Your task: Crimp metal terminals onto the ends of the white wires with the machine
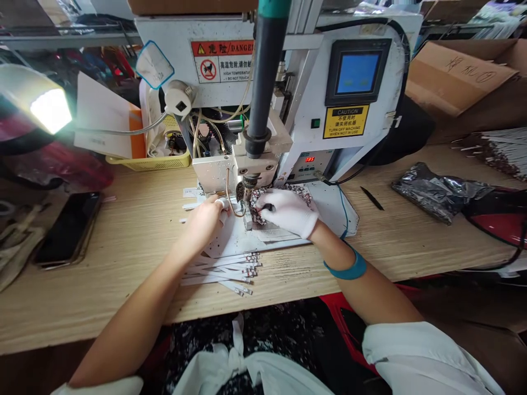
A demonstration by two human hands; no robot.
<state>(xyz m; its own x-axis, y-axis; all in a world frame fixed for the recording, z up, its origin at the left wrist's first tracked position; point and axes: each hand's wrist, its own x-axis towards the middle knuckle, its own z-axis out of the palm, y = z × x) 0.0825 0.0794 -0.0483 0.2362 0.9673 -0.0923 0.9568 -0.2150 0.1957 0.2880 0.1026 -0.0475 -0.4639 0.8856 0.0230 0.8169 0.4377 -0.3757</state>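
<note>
Bare left hand pinching white strip under metal press head; white-gloved right hand pinching speckled black-white sheet beside it.
Yellow plate: "TURN OFF MACHINE WHEN NOT IN USE"; red-topped "DANGER" label.

Press head seemingly blocks overhead.
</note>
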